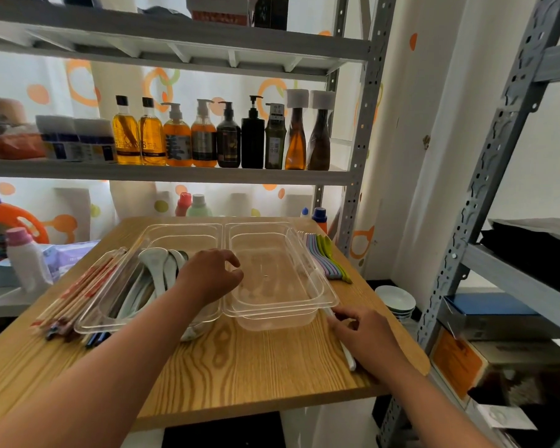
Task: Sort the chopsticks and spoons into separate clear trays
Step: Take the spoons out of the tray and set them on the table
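Observation:
Two clear trays stand side by side on the wooden table (239,367). The left tray (88,324) holds several pale spoons (157,270); the right tray (323,286) holds nothing. A bundle of wooden chopsticks (78,292) lies on the table left of the left tray. Several pastel spoons (328,260) lie right of the right tray. My left hand (209,276) hovers over the left tray's right side, fingers loosely curled, holding nothing. My right hand (365,337) rests on the table by the right tray's near corner, fingers on a white utensil (348,354).
A metal shelf behind the table carries a row of bottles (227,137). Detergent bottles (26,257) stand at the left. A second metal rack (485,195) stands close on the right, with stacked white bowls (396,300) low beside the table.

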A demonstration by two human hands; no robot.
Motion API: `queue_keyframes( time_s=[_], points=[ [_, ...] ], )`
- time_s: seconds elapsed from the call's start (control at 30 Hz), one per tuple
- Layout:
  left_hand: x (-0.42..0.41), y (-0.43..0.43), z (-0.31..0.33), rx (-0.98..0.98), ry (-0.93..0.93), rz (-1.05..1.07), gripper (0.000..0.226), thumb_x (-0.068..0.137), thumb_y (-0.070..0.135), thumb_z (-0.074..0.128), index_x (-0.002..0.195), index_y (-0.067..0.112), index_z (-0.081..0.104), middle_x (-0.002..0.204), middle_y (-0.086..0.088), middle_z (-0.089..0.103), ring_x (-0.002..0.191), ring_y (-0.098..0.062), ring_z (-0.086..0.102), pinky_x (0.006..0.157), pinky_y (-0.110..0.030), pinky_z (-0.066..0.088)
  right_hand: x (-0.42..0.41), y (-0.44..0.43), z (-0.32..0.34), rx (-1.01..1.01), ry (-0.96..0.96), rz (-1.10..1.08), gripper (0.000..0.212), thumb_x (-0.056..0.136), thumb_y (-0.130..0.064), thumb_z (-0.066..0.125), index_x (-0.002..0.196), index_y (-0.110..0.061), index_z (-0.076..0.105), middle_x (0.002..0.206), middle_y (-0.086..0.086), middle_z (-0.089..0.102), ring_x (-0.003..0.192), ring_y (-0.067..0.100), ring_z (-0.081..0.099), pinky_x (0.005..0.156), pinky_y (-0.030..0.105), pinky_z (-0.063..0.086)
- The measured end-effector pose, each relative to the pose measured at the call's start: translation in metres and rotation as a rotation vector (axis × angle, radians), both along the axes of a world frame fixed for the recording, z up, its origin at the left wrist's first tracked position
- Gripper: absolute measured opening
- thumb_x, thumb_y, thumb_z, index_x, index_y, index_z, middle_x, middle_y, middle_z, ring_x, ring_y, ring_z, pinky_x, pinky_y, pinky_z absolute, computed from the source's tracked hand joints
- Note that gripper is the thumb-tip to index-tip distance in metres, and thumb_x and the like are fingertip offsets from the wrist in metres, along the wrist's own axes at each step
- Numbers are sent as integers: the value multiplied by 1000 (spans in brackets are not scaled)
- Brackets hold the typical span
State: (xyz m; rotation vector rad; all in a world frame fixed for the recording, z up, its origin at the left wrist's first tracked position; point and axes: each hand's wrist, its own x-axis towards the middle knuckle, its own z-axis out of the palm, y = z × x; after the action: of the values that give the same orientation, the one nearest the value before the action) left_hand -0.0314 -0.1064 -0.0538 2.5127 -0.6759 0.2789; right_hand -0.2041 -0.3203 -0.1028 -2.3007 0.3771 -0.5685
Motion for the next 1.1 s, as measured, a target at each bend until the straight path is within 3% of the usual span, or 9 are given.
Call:
queue_keyframes(
  time_s=[0.37,0.67,0.77,0.87,0.97,1.03,1.1],
  points=[
    [1,0,-1,-12,12,1,26,86,36,62,108,24,67,129,-2,60,115,-22,55,92,-36,45,8,-3,2,-22,27,-24,34,91,-37,55,121,-22,63,108,-3,66,85,4,55,64,9,37],
    [2,0,-2,-3,-17,-22,25,86,35,62,108,24,67,130,-1,59,118,-21,53,96,-36,42,8,-3,8,-47,87,-42,36,90,-40,57,122,-24,61,95,-9,61,75,-7,49,57,7,31],
    [2,0,1,97,-73,-44,29,89,38,58,114,24,66,129,1,60,120,-19,52,98,-36,42,7,-5,12,-39,103,-41,34,91,-38,55,122,-24,61,93,-8,61,74,-5,50,58,8,33],
    [-2,-2,6,240,-221,-49,36,93,44,50,122,27,61,127,4,61,120,-16,51,100,-35,40,7,-8,17,56,52,-66,28,93,-29,53,117,-21,64,101,-1,66,74,6,56,62,19,42],
    [-5,-4,12,172,-326,-64,34,95,44,48,120,26,61,124,4,63,116,-17,54,100,-35,40,9,-9,30,110,-46,-125,24,95,-18,48,112,-19,64,98,5,67,67,14,58,66,32,52],
    [-6,-2,18,54,-318,-54,30,95,41,49,114,23,63,115,1,66,105,-19,59,92,-34,46,12,-8,41,78,-118,-125,24,95,-15,47,111,-18,65,104,6,67,75,13,59,69,29,52],
    [-4,3,25,-17,-291,-21,28,95,40,50,110,22,64,111,1,67,99,-19,61,82,-32,49,16,-1,53,40,-180,-77,24,95,-14,49,112,-15,65,101,1,65,79,4,57,64,15,46]
  ],
)
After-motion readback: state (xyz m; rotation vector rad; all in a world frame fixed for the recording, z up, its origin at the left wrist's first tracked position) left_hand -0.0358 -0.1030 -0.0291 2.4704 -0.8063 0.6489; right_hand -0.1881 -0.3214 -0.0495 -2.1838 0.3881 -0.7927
